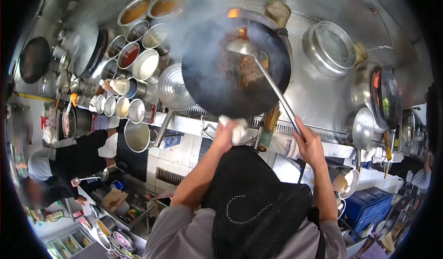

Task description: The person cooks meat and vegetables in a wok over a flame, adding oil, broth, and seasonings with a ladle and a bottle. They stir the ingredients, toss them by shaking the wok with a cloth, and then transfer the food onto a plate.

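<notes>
A large dark wok (207,81) is tilted over the stove, with smoke rising from it and flame showing at its far edge. Brown food (247,67) lies inside, its kind hard to make out through the smoke. My left hand (224,136) is closed on a folded white cloth (236,130) at the wok's near rim; whether a handle is under the cloth is hidden. In my right hand (308,141) is the long handle of a metal ladle (275,87). The ladle's bowl is over the food inside the wok.
Left of the wok are a perforated strainer (175,87) and several seasoning containers, including a white-filled pot (146,65). A bamboo brush (267,134) stands at the stove edge. Metal pots (330,49) and a second strainer (363,127) are at right. Another person (60,162) works at left.
</notes>
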Demonstrator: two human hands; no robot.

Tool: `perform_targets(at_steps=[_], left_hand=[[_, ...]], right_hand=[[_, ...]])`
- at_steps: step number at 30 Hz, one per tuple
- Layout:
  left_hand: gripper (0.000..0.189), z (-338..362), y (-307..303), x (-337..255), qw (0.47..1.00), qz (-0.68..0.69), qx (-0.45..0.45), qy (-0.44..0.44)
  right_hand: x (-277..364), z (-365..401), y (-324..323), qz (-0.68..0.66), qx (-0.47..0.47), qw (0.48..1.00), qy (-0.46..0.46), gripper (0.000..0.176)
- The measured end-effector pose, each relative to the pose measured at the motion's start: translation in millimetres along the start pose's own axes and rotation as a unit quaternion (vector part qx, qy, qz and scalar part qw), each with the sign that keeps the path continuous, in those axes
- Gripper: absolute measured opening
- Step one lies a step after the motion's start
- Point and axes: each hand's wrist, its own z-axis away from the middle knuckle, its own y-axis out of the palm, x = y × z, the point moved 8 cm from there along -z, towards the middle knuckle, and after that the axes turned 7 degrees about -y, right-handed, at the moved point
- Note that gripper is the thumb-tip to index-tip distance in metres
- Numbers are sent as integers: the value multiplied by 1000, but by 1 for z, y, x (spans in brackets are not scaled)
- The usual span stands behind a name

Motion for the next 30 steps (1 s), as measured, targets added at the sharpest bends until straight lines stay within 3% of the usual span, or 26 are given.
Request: perform_targets(at_steps=[2,4,8,11,15,18,20,22,24,26,28,29,30], left_hand=[[18,-37,10,-20,1000,17,8,-10],[13,-69,24,-41,1000,22,9,-6],[18,-76,24,-34,1000,6,-16,-21],[21,-71,27,-32,999,20,-23,-35],[20,-82,19,-26,1000,7,-11,0],[37,-81,16,-18,998,6,-32,-52],[46,-90,11,-10,999,12,-30,-14],[45,-110,0,3,994,-99,-39,7],[43,-83,11,-30,992,-122,-36,-22],[40,-95,11,-14,988,-134,37,-70],[35,-104,10,-6,996,-35,60,-48],[32,-102,10,-14,999,16,11,36],[34,-110,9,-9,998,-36,43,21]], right_hand=[[16,5,-15,-69,8,996,52,54],[25,-2,-27,-50,14,997,50,54],[17,-9,-26,-2,20,999,38,55],[-21,3,-15,53,54,991,110,54],[-15,-22,6,31,50,989,136,51],[14,-84,33,33,18,991,129,48],[38,-141,49,27,-9,996,90,47],[61,-207,66,26,-22,998,51,47],[88,-276,83,42,-22,998,-32,47],[101,-341,107,71,-33,994,-76,44],[115,-398,139,147,49,987,-46,45],[117,-422,150,149,44,986,-55,45],[119,-444,166,154,62,984,-69,47]])
